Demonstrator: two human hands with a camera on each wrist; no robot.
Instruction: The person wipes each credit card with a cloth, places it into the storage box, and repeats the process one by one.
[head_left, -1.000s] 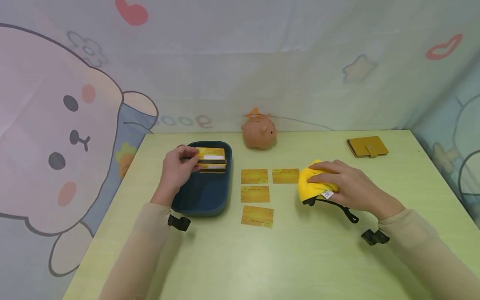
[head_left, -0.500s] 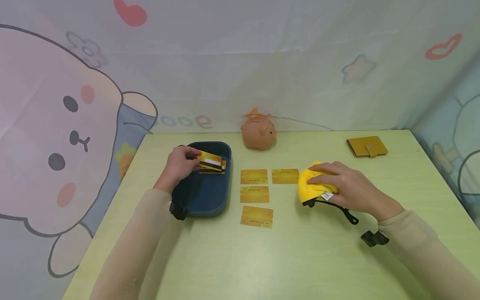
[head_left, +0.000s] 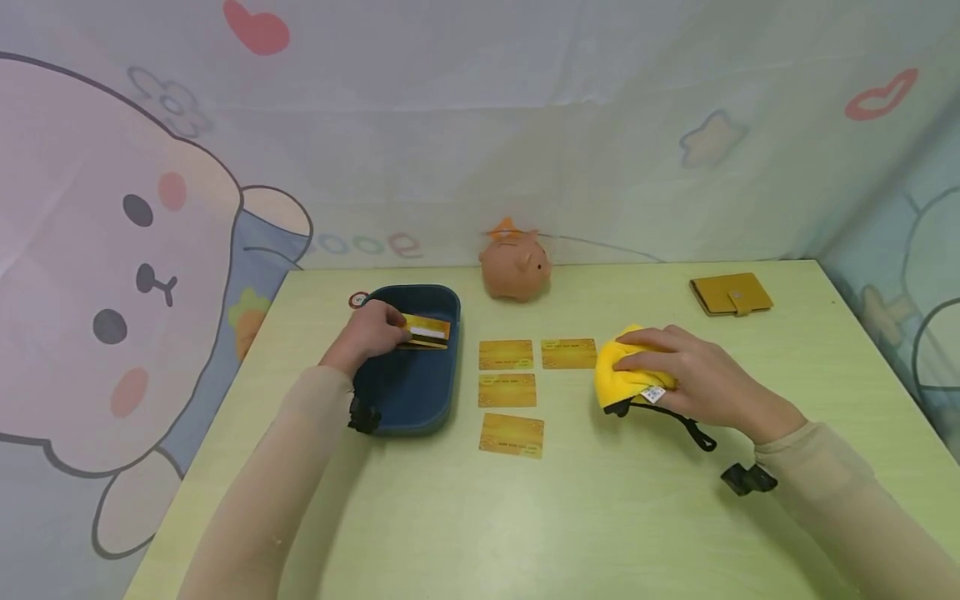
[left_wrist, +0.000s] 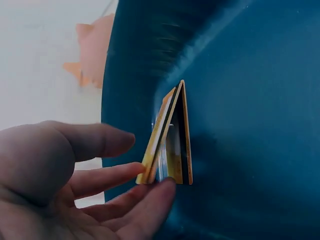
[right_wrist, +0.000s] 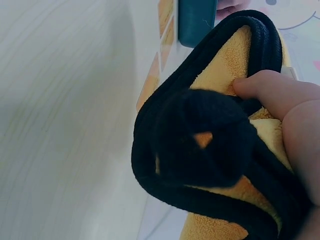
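Note:
My left hand (head_left: 371, 325) reaches into a dark blue tray (head_left: 401, 396) and pinches the left end of a yellow bank card (head_left: 431, 333) with a black stripe and a white strip. In the left wrist view, the bank cards (left_wrist: 162, 132) stand on edge and lean together like a tent, with fingertips (left_wrist: 167, 190) at their lower ends. My right hand (head_left: 693, 371) grips a yellow plush pouch (head_left: 618, 371) with dark trim, a white tag and a dark cord loop. In the right wrist view, my thumb presses the pouch near its dark-edged opening.
Several gold cards (head_left: 510, 434) lie face up between the tray and the pouch. Behind them stands a piggy bank (head_left: 513, 268). A mustard wallet (head_left: 733, 294) lies at the back right. A red-rimmed round chip (head_left: 358, 299) sits beside the tray's back left corner.
My left hand has lowered its bank card into the tray, bringing it against the other card there. My right hand keeps the pouch in the same place.

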